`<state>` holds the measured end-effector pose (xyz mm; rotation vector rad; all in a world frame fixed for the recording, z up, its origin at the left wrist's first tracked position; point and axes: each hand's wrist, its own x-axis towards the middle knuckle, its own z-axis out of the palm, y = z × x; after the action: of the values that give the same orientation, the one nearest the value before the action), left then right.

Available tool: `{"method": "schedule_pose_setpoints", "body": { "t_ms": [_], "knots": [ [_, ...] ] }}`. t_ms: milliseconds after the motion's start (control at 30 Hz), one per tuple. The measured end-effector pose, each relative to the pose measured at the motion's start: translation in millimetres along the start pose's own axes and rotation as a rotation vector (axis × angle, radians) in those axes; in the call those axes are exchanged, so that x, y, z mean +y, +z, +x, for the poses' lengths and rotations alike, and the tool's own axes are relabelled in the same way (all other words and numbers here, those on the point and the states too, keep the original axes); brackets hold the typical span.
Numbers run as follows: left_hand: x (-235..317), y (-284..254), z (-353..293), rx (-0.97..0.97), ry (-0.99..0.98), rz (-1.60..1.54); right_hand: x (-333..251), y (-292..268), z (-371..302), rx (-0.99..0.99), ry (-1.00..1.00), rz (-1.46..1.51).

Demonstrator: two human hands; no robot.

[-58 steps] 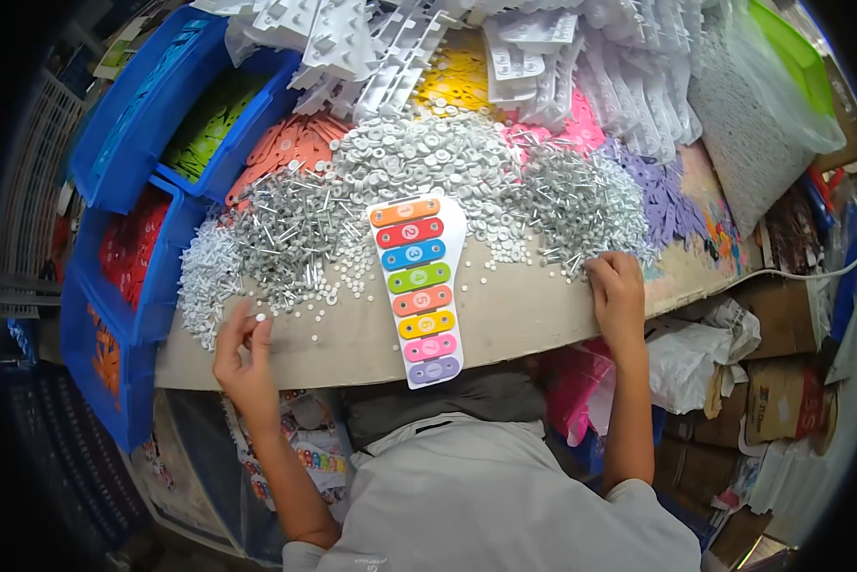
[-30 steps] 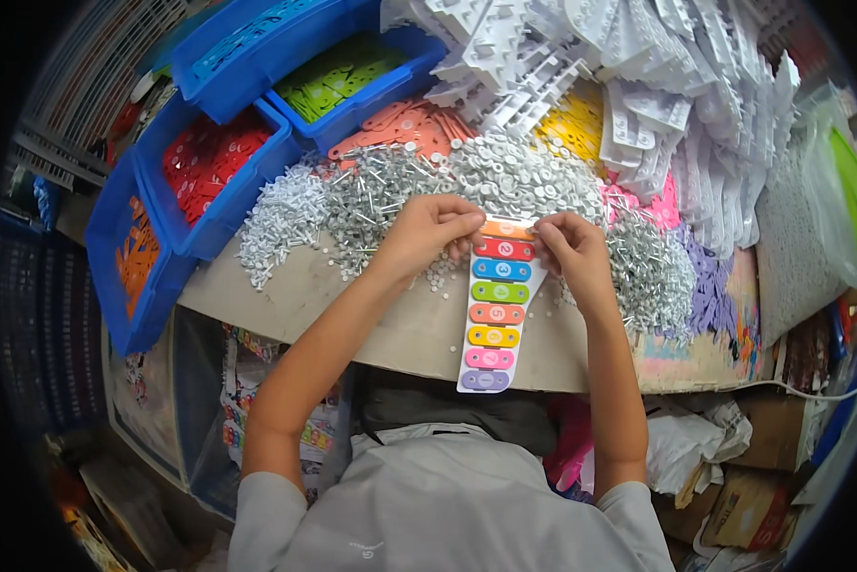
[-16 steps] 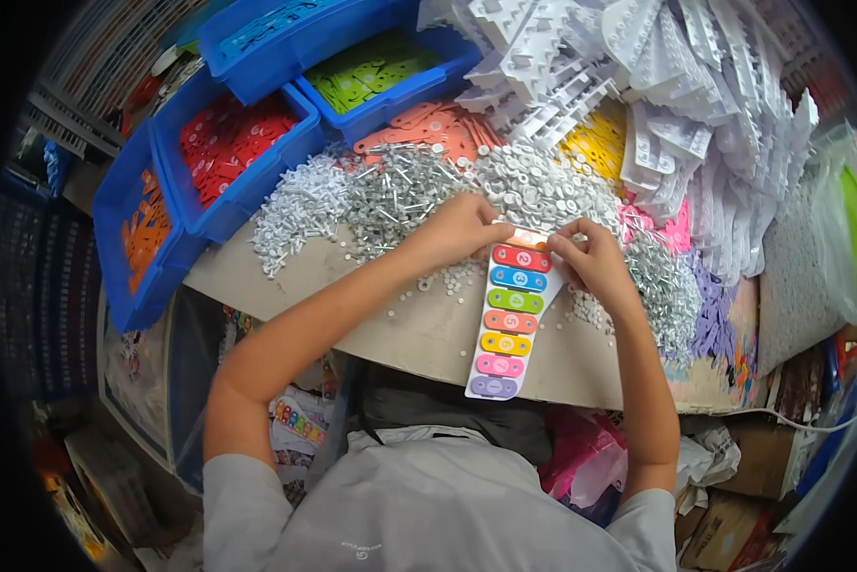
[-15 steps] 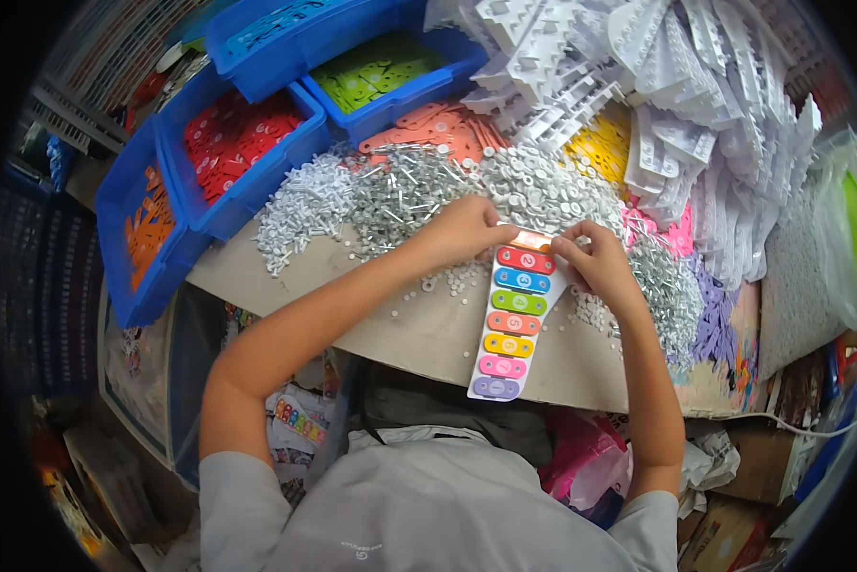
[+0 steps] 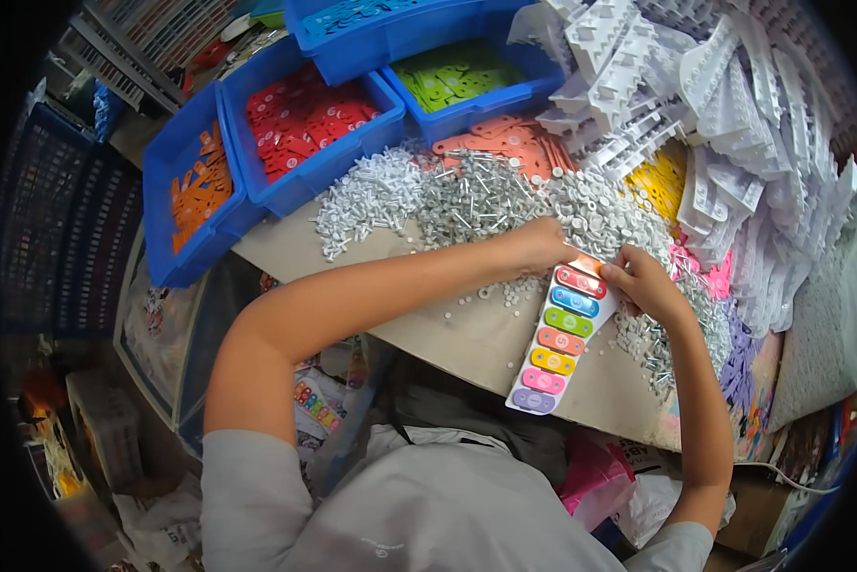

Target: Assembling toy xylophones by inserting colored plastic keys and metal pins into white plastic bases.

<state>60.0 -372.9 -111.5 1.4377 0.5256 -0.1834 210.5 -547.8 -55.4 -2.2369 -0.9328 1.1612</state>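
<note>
A toy xylophone (image 5: 560,336) with a white base lies tilted on the table in front of me, its narrow end toward my body. Coloured bars run down it: orange at the far end, then red, blue, green, coral, yellow, pink and purple. My left hand (image 5: 543,246) is closed at the left end of the orange bar (image 5: 589,264); whatever its fingers pinch is hidden. On the other side my right hand (image 5: 646,284) grips the far right edge, its thumb against the orange bar's right end.
Behind my hands lie heaps of silver pins (image 5: 476,200), white pegs (image 5: 367,200) and white washers (image 5: 605,210). Blue bins (image 5: 328,172) of coloured bars stand at the far left. White xylophone bases (image 5: 772,143) are piled high at the right, beside loose yellow bars (image 5: 659,186).
The view has shifted, so the whole scene sits further right and my left forearm reaches across more. My left hand has turned, its fingers now more hidden. The xylophone stays between both hands.
</note>
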Motion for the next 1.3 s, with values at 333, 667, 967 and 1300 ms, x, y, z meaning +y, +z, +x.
{"method": "schedule_pose_setpoints", "body": {
  "t_ms": [333,667,967,1300],
  "knots": [
    [-35.3,8.1,-1.9,0.303,0.314,0.376,0.5,18.4,-10.3,0.201,-0.093,0.046],
    [-20.0,-98.8,-115.1,0.947,0.606,0.873,10.4,21.2,-12.7,0.259,-0.114,0.099],
    [-39.4,-119.8,-119.8,0.781,0.653,1.223,35.2,33.4,-98.9,0.989,-0.276,0.065],
    [-25.6,-115.0,-126.1,0.836,0.623,1.413,121.4,52.3,-164.0,1.151,-0.088,-0.195]
  ]
}}
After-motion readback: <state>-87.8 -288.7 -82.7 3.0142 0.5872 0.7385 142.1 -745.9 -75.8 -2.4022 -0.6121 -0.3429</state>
